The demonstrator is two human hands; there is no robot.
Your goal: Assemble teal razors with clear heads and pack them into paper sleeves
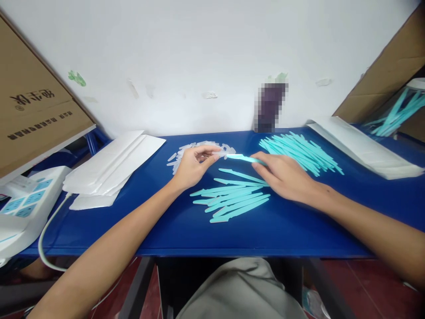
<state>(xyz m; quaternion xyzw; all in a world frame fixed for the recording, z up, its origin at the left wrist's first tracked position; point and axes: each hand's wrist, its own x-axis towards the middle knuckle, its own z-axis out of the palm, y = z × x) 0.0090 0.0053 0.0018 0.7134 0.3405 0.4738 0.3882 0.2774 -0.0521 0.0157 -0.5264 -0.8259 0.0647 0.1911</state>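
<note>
1. Far L: 1 cardboard box (36, 97), printed side showing; 1 white power strip (31, 210) w/ blue sockets, cable attached.
2. L side of bench (166, 232): white packets (109, 164), overlapping, at least 2, exact no. unclear.
3. L-ctr, rear: 1 pile of clear caps (181, 155), many, partly behind L hand, can't count.
4. L hand (192, 166): grip narrow, thumb & fingers pinching 1 clear piece (223, 153), prob. a cap; mostly hidden by fingers.
5. Ctr, btwn hands: 1 held razor (244, 157), teal, above bench, its L end right by the clear piece; can't tell if touching.
6. Ctr, nearer bench edge: loose razors (239, 199), teal, approx. 9, fanned & overlapping.
7. R hand (285, 175): grip narrow, thumb & fingers closed on R end of held razor.
8. Rear, by wall: 1 dark pixelated item (270, 106), upright.
9. R-ctr, rear, behind R hand: 1 razor pile (299, 153), teal, dozens, can't count.
10. R side: 1 long white packet (368, 148). Far R: 1 clear container (398, 110) w/ several teal sticks.
</note>
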